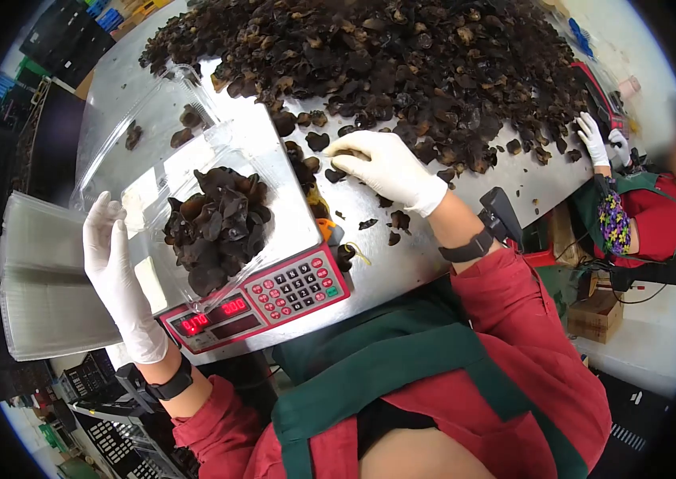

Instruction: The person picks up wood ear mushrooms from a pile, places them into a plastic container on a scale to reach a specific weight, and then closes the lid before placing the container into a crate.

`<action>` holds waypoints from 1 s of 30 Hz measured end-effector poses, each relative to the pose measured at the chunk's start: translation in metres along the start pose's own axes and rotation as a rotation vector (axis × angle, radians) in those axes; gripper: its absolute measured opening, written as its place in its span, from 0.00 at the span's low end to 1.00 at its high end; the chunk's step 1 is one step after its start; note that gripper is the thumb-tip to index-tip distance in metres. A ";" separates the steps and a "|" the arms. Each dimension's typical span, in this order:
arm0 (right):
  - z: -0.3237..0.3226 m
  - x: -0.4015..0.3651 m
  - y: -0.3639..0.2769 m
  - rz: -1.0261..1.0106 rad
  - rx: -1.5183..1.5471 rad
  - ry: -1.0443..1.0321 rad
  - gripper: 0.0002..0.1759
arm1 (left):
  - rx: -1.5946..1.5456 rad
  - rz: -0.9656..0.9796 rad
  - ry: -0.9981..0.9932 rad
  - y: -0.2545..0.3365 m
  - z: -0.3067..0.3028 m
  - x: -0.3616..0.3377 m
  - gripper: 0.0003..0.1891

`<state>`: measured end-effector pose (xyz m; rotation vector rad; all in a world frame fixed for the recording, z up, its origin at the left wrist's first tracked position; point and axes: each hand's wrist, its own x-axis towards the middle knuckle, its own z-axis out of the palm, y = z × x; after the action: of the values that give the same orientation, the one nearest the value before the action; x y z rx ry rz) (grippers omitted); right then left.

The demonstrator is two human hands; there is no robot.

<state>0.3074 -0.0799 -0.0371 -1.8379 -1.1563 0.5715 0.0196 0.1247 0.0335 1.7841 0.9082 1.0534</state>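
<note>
weighing looks like the step in hand: a heap of dark fungus sits in the clear box on the scale, whose red digits are lit. the right hand is just past the scale's right side, low over the table among loose pieces, thumb and forefinger near each other; whether they pinch a piece, i cannot tell. the left hand stands raised just beside the box's left side, thumb apart from the fingers, nothing seen between them. best to add single pieces rather than handfuls, lay them mid-heap, and let the digits settle before judging. a left hand leaning on the box could spoil the reading. the loose pieces, nearer than the big pile, seem handiest for fine topping up.
</note>
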 end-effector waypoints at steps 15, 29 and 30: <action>-0.055 -0.060 -0.014 0.246 0.400 -0.102 0.11 | -0.033 -0.005 -0.013 -0.003 -0.001 -0.006 0.19; -0.024 -0.092 0.053 -0.158 -0.704 0.233 0.21 | 0.005 0.000 0.034 -0.008 0.010 -0.001 0.20; -0.017 -0.085 0.063 -0.158 -0.703 0.237 0.21 | 0.005 0.004 0.032 -0.007 0.011 -0.002 0.20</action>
<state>0.3116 -0.1743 -0.0873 -2.2800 -1.4280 -0.1792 0.0278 0.1219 0.0236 1.7785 0.9283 1.0859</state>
